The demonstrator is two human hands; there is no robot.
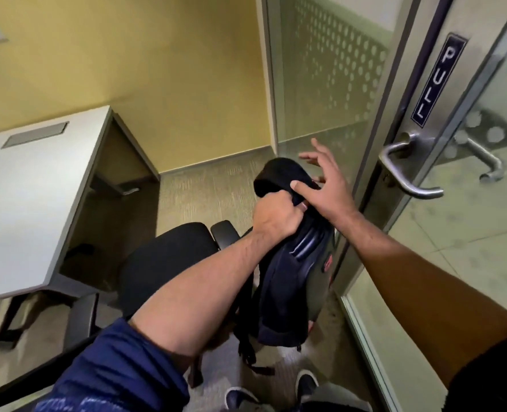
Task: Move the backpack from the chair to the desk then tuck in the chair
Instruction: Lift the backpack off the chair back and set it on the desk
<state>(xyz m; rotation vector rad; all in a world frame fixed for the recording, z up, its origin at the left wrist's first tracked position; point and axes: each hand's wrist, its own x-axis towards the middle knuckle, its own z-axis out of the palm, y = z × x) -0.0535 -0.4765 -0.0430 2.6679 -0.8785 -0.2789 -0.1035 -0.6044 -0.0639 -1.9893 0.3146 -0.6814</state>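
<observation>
A dark navy backpack (pixel 290 281) hangs upright in the air to the right of the black office chair (pixel 163 263), its straps dangling near the floor. My left hand (pixel 276 215) is clenched on the top of the backpack and carries it. My right hand (pixel 323 179) hovers at the top right of the backpack with fingers spread, the thumb touching the fabric. The white desk (pixel 29 197) stands at the left, its top bare apart from a grey cable hatch. The chair is pulled out from the desk, seat empty.
A glass door (pixel 424 144) with a metal lever handle (pixel 406 173) and a PULL sign stands close on the right. A yellow wall and frosted glass panel close the back. My feet (pixel 276 391) are on the carpet below the backpack.
</observation>
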